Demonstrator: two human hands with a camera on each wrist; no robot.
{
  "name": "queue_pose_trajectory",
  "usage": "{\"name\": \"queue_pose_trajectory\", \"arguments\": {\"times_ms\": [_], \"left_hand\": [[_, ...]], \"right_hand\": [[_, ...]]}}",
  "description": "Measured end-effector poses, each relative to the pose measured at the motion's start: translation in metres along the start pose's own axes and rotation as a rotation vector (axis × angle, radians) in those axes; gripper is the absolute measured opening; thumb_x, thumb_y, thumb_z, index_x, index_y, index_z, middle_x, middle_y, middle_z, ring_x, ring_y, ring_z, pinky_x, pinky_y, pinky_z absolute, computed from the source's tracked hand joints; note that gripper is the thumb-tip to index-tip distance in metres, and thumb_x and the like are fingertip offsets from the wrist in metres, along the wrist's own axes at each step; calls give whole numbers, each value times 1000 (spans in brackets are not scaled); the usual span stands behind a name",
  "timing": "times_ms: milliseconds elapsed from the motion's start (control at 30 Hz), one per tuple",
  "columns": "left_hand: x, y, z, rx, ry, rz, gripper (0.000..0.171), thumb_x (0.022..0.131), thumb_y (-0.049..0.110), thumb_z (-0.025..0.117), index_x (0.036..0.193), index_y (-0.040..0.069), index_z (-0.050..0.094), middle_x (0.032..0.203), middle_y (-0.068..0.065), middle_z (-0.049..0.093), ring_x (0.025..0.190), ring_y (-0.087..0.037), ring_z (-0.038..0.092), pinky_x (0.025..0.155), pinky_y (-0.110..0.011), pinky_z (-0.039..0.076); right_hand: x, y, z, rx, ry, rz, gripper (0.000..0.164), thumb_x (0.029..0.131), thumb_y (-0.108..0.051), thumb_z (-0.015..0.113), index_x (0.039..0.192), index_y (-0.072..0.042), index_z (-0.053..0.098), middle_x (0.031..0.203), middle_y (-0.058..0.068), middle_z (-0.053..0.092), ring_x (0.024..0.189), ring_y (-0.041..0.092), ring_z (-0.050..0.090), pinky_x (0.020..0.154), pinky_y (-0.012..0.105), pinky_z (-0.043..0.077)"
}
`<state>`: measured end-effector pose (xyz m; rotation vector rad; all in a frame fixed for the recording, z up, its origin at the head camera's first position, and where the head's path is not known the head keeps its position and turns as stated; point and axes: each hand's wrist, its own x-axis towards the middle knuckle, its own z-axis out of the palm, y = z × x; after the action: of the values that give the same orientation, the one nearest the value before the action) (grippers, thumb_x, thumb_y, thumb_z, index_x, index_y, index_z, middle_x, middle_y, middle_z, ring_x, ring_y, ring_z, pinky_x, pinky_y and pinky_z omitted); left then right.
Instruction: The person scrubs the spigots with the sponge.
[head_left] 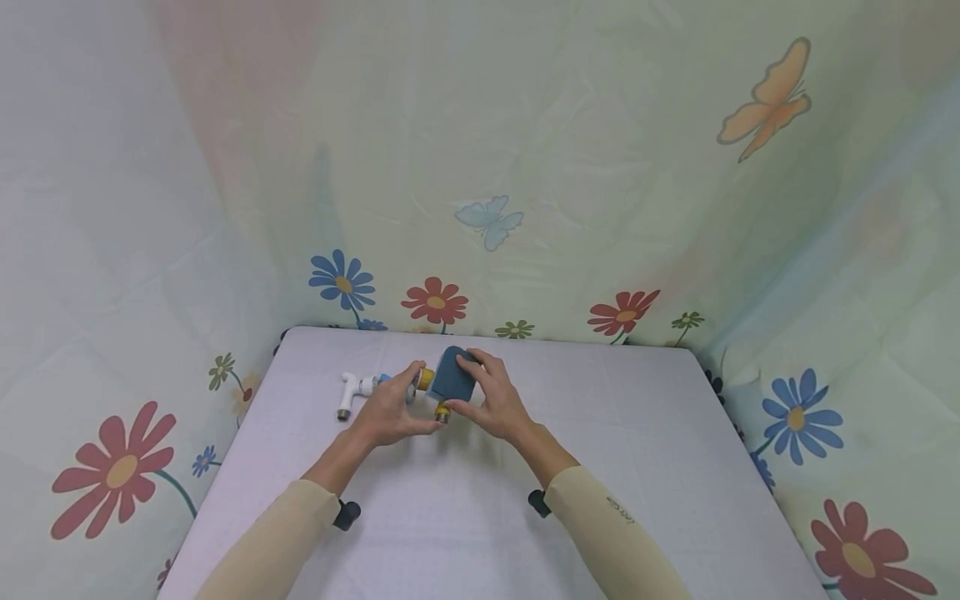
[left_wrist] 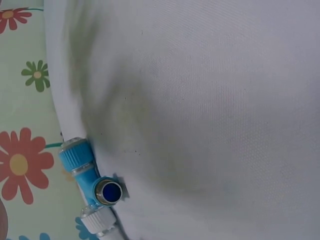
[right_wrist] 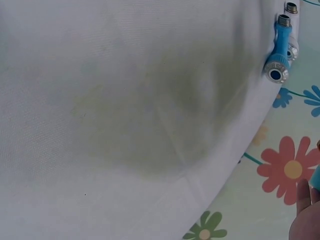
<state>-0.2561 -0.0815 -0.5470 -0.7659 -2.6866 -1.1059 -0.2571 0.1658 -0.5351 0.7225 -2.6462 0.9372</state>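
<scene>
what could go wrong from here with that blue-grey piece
The blue-grey piece could slip: the right hand seems to hold it by the fingertips, above the table. The left hand might knock the blue fitting, which lies partly hidden behind it in the head view.

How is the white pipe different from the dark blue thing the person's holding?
The white pipe is narrow and branching, while the dark blue thing has a broad, flat face. The white pipe lies on the table, while the dark blue thing is held in the right hand. Each has a metal-looking end pointing toward the bottom of the head view.
</scene>
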Motion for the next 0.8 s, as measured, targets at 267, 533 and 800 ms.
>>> {"name": "queue_pose_trajectory", "arguments": {"times_ms": [267,533,800], "left_hand": [[-1,3,-1,-13,2,11,110,69,52,95,157,13,41,147,-15,61,128,-32,64,106,-52,55],[-1,4,-2,-22,-12,10,106,70,53,94,155,17,42,143,-12,64,127,-30,65,106,-52,55],[-2,7,-2,-37,-35,32,105,70,53,94,155,19,42,147,-11,62,134,-31,61,110,-52,52]], "right_hand": [[1,0,-1,-18,22,9,82,86,-42,85,155,-16,50,162,11,40,146,33,40,113,52,50],[4,-2,-2,-52,43,70,82,87,-48,83,155,-18,49,162,10,40,146,33,41,110,51,52],[6,-1,-2,-135,107,164,84,86,-52,81,154,-15,50,160,14,41,145,35,42,109,53,53]]}}
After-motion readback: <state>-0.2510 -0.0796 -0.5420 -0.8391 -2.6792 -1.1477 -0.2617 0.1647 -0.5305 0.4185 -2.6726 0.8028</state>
